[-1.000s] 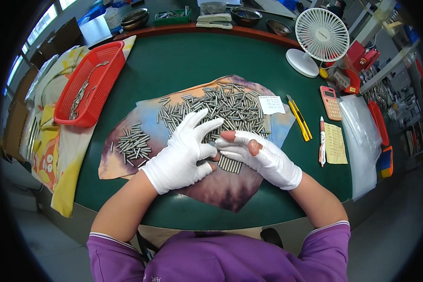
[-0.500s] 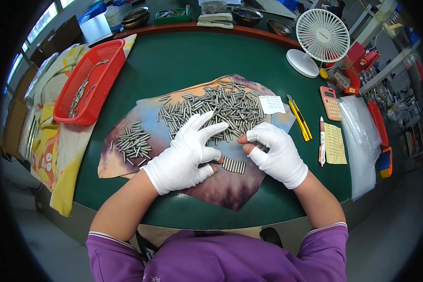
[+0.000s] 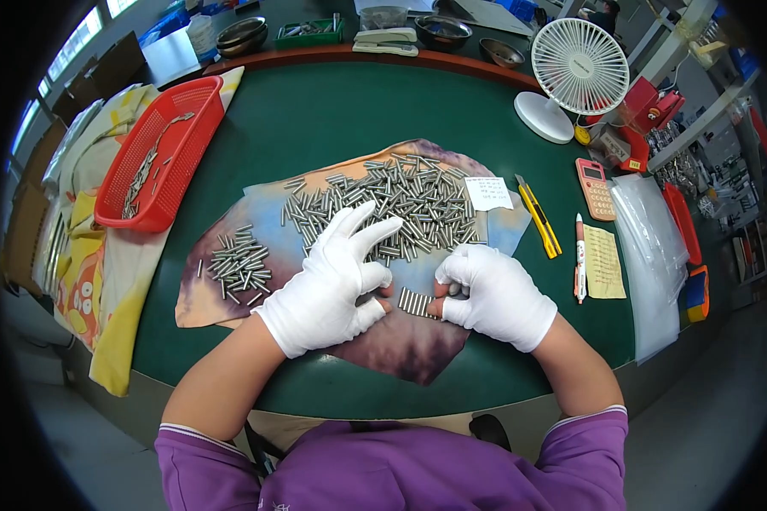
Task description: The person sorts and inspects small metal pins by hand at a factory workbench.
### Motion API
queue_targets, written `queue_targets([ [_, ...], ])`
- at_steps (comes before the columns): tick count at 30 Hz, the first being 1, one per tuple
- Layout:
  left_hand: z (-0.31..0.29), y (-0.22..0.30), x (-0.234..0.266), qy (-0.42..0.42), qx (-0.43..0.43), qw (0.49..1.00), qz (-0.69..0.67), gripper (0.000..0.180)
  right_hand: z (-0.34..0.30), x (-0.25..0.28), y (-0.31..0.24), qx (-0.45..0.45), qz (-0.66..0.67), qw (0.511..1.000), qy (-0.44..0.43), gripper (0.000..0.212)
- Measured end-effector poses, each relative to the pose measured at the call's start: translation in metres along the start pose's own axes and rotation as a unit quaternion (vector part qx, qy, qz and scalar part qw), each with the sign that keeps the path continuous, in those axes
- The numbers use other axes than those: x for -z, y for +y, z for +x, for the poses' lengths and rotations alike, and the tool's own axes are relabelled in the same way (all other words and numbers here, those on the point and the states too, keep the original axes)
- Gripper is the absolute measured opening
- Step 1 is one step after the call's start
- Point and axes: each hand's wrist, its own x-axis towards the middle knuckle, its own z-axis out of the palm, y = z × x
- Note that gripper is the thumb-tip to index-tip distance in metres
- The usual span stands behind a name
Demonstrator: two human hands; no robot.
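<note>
A short row of metal pins (image 3: 414, 303) lies side by side on a tie-dyed cloth (image 3: 400, 353) between my hands. My left hand (image 3: 324, 289), in a white glove with bare fingertips showing, has its fingers spread and its thumb side near the row's left end. My right hand (image 3: 503, 298), gloved likewise, has its fingers curled in, thumb and forefinger closed at the row's right end; how many pins they grip is hidden. Beyond both hands spreads a large heap of loose pins (image 3: 392, 200). A smaller heap of pins (image 3: 239, 263) sits left of my left hand.
A red basket (image 3: 206, 115) holding small metal pieces stands at the left. To the right are a paper slip (image 3: 488, 193), a yellow cutter knife (image 3: 539, 217), a pen (image 3: 580, 260), a note (image 3: 604, 261), a pink calculator (image 3: 596, 189) and a white fan (image 3: 544, 117).
My right hand has come down from beside the large heap to the row's right end, its fingers curling closer. Its thumb now meets the row. My left hand stays nearly in place.
</note>
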Motion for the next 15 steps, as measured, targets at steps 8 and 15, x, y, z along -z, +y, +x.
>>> queue_targets([
  [8, -0.001, -0.003, -0.002, 0.002, 0.022, 0.999, 0.034, 0.016, 0.007, -0.019, -0.004, 0.066, -0.063, 0.992, 0.092, 0.027],
  [15, -0.001, -0.003, 0.0, -0.001, 0.018, 0.999, 0.032, 0.022, -0.001, -0.01, -0.008, 0.06, -0.059, 0.994, 0.076, 0.03],
])
